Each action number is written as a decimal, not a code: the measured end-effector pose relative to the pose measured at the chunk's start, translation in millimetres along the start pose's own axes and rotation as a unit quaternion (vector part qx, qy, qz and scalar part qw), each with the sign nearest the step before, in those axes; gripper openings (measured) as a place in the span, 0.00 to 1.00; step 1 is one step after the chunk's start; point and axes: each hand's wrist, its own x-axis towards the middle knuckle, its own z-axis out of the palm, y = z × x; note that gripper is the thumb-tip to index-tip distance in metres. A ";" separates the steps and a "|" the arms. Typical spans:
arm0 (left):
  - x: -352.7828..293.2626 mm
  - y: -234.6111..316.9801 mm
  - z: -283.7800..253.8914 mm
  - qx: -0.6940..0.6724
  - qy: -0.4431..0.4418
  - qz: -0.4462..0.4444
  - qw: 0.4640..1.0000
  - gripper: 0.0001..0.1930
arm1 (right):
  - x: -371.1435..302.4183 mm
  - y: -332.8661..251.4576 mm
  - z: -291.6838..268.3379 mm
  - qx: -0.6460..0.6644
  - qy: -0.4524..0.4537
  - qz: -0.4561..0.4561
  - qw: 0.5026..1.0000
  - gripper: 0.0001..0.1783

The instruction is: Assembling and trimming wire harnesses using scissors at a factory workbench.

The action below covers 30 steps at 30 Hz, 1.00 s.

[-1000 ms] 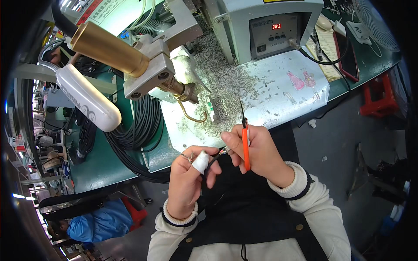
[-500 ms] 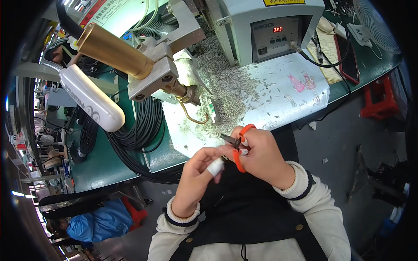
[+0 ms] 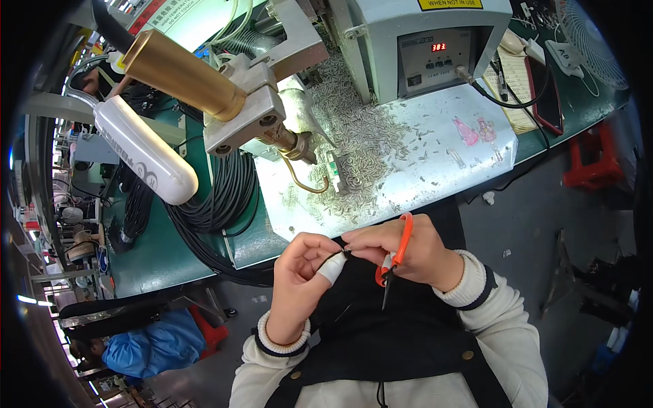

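My left hand (image 3: 294, 275), with white tape (image 3: 331, 268) wrapped round its thumb, is closed in a pinch on a thin black cable end (image 3: 346, 252). My right hand (image 3: 430, 257) meets it there, thumb and forefinger at the tip of that cable. Tucked in the same right hand is a pair of orange-handled scissors (image 3: 406, 239), the dark blades pointing down toward my apron. Most of the cable is hidden by the fingers or lost against the black apron. Both hands are held just off the bench's front edge.
Beyond my hands stands a soldering machine with a brass-coloured cylinder (image 3: 183, 75) and a grey control box (image 3: 435, 58). Small metallic bits (image 3: 360, 156) litter its metal plate (image 3: 449, 170). Coiled black cable (image 3: 221, 204) lies left. A person in blue (image 3: 153, 343) sits far left.
The scissors have swung from pointing left between my hands to hanging blades-down in my right hand. My right fingertips have come to the cable end held by the left.
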 end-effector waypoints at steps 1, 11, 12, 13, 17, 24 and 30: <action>0.3 -1.4 2.5 0.000 0.000 0.000 1.000 0.11 | -0.2 0.0 0.4 0.000 0.000 0.000 1.000 0.10; 1.1 -7.3 15.6 0.119 0.071 0.103 0.985 0.08 | -0.8 -14.1 10.2 0.090 0.039 0.145 0.985 0.05; 1.9 -7.7 16.1 0.067 0.083 0.104 0.989 0.08 | 0.0 -14.7 11.8 0.171 0.075 0.183 0.965 0.04; 2.1 -8.1 16.0 0.067 0.082 0.104 0.989 0.08 | 0.7 -15.7 12.3 0.171 0.076 0.184 0.965 0.04; 2.1 -9.0 12.6 0.055 0.093 0.092 0.990 0.08 | 1.9 -20.4 10.9 0.299 0.077 0.276 0.910 0.04; -1.1 -6.2 7.0 -0.051 0.083 0.065 0.993 0.08 | -4.3 -25.7 -2.8 -0.082 -0.094 0.251 0.960 0.17; -0.8 -2.4 12.4 -0.004 0.104 0.087 0.991 0.08 | -4.8 -28.5 14.3 -0.098 -0.086 0.275 0.953 0.19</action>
